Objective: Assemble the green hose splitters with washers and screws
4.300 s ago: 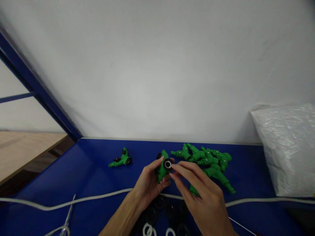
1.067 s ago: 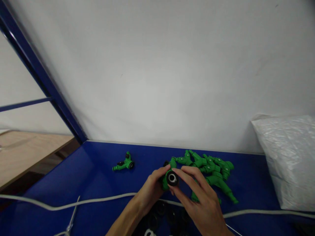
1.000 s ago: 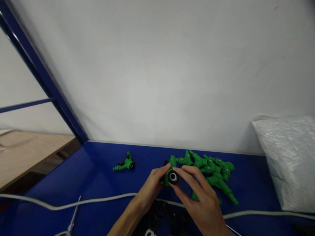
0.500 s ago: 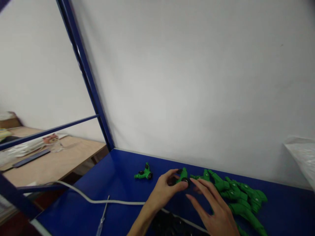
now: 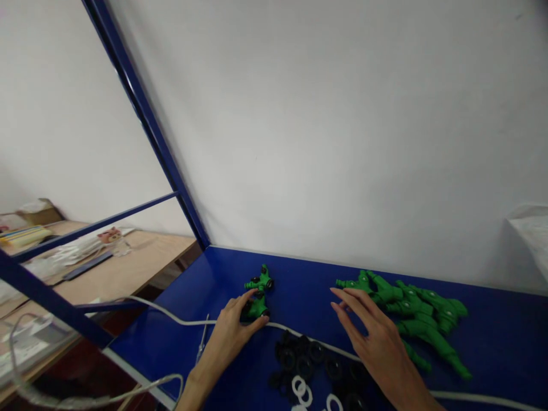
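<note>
My left hand (image 5: 233, 328) is closed round a green Y-shaped hose connector (image 5: 257, 308) with black parts, its thumb and fingers at either side. Just behind it on the blue tabletop (image 5: 201, 274) lies a second green Y connector (image 5: 264, 279) with black parts. My right hand (image 5: 377, 337) hovers with fingers apart and nothing in them. Close to its fingertips begins a heap of green Y-shaped connector bodies (image 5: 411, 308), partly covered by the hand. Black rings (image 5: 303, 365) and white ring washers (image 5: 299, 388) lie loose between my forearms.
A pale cable (image 5: 184, 322) runs across the tabletop, passing behind both forearms. Beside my left wrist lies a thin screwdriver (image 5: 202, 341). A blue metal frame (image 5: 145, 114) rises at the left, with a cluttered wooden table (image 5: 158, 245) beyond it. White plastic (image 5: 531, 228) juts in at right.
My left hand has carried the green connector leftward, beside the other one. My right hand has come away from it and stays near the heap. The view has shifted, showing more rings and washers.
</note>
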Available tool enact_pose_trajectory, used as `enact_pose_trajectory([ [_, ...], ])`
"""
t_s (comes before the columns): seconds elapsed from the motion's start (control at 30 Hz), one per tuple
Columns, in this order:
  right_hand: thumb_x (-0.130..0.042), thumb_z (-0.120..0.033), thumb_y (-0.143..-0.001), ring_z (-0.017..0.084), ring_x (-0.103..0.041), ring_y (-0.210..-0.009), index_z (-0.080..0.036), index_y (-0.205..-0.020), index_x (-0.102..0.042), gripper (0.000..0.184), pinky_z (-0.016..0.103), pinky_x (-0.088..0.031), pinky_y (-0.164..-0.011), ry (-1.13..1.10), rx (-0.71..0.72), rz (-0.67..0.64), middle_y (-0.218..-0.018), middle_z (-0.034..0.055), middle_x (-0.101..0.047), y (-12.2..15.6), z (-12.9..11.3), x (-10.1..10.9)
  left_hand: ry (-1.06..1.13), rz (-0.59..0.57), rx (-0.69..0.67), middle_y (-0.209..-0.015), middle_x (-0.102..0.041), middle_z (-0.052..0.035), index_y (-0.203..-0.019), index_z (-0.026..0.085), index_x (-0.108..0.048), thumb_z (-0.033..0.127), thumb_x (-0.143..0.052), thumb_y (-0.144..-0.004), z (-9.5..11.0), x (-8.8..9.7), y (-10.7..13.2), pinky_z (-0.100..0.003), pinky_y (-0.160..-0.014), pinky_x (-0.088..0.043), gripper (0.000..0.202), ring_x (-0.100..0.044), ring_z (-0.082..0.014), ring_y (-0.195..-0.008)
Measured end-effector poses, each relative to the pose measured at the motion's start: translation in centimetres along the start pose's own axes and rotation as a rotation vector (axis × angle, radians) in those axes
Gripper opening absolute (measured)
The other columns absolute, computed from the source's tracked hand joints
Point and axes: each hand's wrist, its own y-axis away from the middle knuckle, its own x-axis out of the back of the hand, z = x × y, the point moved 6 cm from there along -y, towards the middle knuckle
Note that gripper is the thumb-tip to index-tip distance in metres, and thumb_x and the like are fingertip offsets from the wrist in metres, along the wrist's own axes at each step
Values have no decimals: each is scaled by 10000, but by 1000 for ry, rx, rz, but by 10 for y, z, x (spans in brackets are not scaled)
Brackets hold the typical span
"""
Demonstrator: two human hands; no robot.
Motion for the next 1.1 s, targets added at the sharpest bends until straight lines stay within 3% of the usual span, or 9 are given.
enact_pose_trajectory([
  [0.17,-522,-343,-1006,212,-718,-994,-236,-1208,-671,273,352,-600,-911,-1,27,14,-1113,69,-678,1,4,-1,35,-3,-132,-1373,-612,-65,-1395,305,-565,394,-725,-806,-7,-6,-21,-449,-1140,-353,617,-517,-278,-1301],
  [0.27,-518,-333,-1007,218,-715,-998,-235,-1199,-675,268,368,-597,-913,-2,18,24,-1114,73,-678,1,5,0,6,80,-147,-1452,-529,-74,-1420,284,-524,383,-753,-783,-9,-4,-27,-452,-1168,-334,684,-472,-277,-1351],
  [0.37,-521,-322,-1006,213,-709,-1008,-240,-1200,-677,263,361,-591,-922,-17,-11,7,-1114,71,-673,0,4,1,-35,163,-120,-1421,-531,-72,-1367,274,-554,428,-752,-779,-12,-2,-25,-465,-1162,-353,639,-494,-289,-1332],
  [0.57,-513,-313,-1010,212,-696,-1027,-235,-1199,-685,267,356,-571,-942,-58,-87,-49,-1123,82,-667,0,3,0,-77,139,-152,-1378,-572,-73,-1324,262,-570,419,-656,-866,-23,-7,-26,-458,-1136,-396,492,-557,-281,-1275],
  [0.7,-485,-317,-1019,212,-704,-989,-217,-1160,-703,279,346,-568,-921,-83,-142,-104,-1076,88,-695,-1,3,-4,-62,245,-216,-1403,-564,-72,-1339,268,-571,441,-676,-850,8,-12,-26,-479,-1150,-372,529,-518,-295,-1317],
  [0.77,-485,-312,-1019,197,-715,-924,-215,-1093,-729,273,316,-571,-885,-103,-168,-161,-996,71,-718,-4,2,-5,12,144,-262,-1353,-611,-59,-1323,277,-598,434,-649,-882,42,-26,-29,-419,-1110,-415,470,-570,-262,-1256],
  [0.9,-498,-329,-1014,163,-713,-725,-215,-940,-758,293,249,-581,-699,-121,-244,-274,-808,25,-736,-18,8,6,221,-279,-393,-1089,-745,-18,-1115,274,-741,407,-591,-933,111,-70,-42,-301,-946,-489,270,-674,-203,-1028],
  [1.0,-518,-345,-998,164,-708,-661,-223,-920,-764,285,244,-567,-613,-87,-292,-336,-770,12,-750,-26,24,27,353,-402,-352,-1023,-770,-36,-1077,225,-766,423,-579,-935,129,-98,-57,-291,-882,-491,308,-686,-209,-955],
  [1.1,-598,-317,-936,209,-728,-744,-235,-909,-786,207,300,-577,-693,-25,-304,-383,-830,34,-771,-17,44,48,482,-453,-284,-977,-773,-51,-1045,182,-766,454,-550,-943,130,-123,-61,-281,-824,-491,362,-687,-210,-905],
])
